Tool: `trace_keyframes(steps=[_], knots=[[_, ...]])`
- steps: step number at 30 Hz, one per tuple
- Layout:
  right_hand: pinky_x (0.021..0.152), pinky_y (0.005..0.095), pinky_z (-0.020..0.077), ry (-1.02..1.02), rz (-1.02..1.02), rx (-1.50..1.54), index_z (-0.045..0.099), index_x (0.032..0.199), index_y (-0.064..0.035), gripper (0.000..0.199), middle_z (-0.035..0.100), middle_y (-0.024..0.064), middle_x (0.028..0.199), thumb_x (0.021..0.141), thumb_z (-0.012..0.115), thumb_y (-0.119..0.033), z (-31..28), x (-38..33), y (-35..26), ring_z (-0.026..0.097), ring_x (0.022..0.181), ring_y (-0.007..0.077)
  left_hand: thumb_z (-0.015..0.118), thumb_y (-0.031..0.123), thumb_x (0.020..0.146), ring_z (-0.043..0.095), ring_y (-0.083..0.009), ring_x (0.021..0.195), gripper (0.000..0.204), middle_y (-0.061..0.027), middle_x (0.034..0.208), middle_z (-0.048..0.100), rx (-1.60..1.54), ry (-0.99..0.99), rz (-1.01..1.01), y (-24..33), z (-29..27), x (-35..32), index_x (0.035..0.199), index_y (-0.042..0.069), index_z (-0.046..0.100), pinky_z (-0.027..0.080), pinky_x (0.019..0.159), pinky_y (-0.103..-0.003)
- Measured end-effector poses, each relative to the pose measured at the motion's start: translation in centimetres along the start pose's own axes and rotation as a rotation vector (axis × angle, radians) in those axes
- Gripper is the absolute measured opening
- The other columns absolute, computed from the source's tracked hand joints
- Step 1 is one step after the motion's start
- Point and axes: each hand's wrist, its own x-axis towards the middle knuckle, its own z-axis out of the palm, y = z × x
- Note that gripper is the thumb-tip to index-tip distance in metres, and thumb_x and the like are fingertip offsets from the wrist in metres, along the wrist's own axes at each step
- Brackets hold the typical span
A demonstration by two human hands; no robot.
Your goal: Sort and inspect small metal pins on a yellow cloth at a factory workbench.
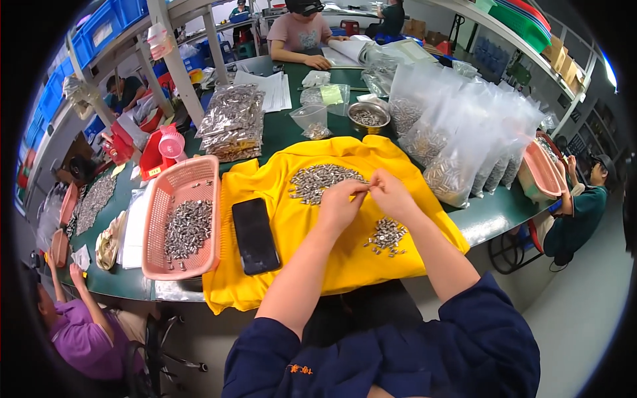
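Both my hands meet over a yellow cloth (285, 265) on the table, fingertips pinched together. My left hand (340, 204) and my right hand (393, 194) close on something too small to make out. Just beyond my left hand lies a large pile of small metal cylindrical parts (315, 182). A smaller pile of the same kind of metal parts (387, 236) sits below my right hand. Left of my forearms a black smartphone (256, 235) lies on the cloth. Beside it stands a pink plastic basket (154, 229) with more metal parts in it.
Clear plastic bags of metal parts (451, 172) stand at the right, near a metal bowl (369, 116). Stacked packets (231, 119) rise at the back left. Co-workers sit across the table (302, 40), at the left (86, 338) and at the right (576, 215).
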Motion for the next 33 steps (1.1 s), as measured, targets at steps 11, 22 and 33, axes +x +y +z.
trace_keyframes(steps=[11,22,33], knots=[[0.058,0.0365,0.0422,-0.124,-0.067,-0.338,0.046,0.081,-0.0028,0.011,0.055,0.0144,0.067,0.073,0.048,-0.010,-0.9,-1.5,-2.8,0.054,0.066,0.0319,0.060,0.002,0.074,0.056,-0.0073,0.069,0.012,-0.0030,0.079,0.062,-0.392,-0.248,-0.462,-0.5,-0.7,-1.0,0.086,0.000,0.061,0.045,0.064,-0.020],[0.055,0.0254,0.0403,-0.149,-0.157,0.181,0.045,0.080,-0.0022,0.009,0.050,0.0075,0.065,0.072,0.048,-0.004,-0.2,0.7,1.4,0.048,0.058,0.0141,0.060,0.001,0.067,0.060,-0.0229,0.071,0.010,-0.0089,0.080,0.061,0.018,-0.023,-0.028,0.2,-0.9,-0.4,0.077,0.003,0.060,0.048,0.064,-0.028],[0.057,0.0240,0.0403,-0.103,-0.168,0.218,0.046,0.079,-0.0019,0.007,0.049,0.0051,0.066,0.072,0.048,-0.003,-0.2,-0.1,2.7,0.047,0.061,0.0126,0.061,-0.001,0.062,0.059,-0.0253,0.070,0.012,-0.0099,0.077,0.060,0.200,-0.003,0.183,-0.2,0.1,-0.4,0.074,0.004,0.059,0.048,0.060,-0.030]])
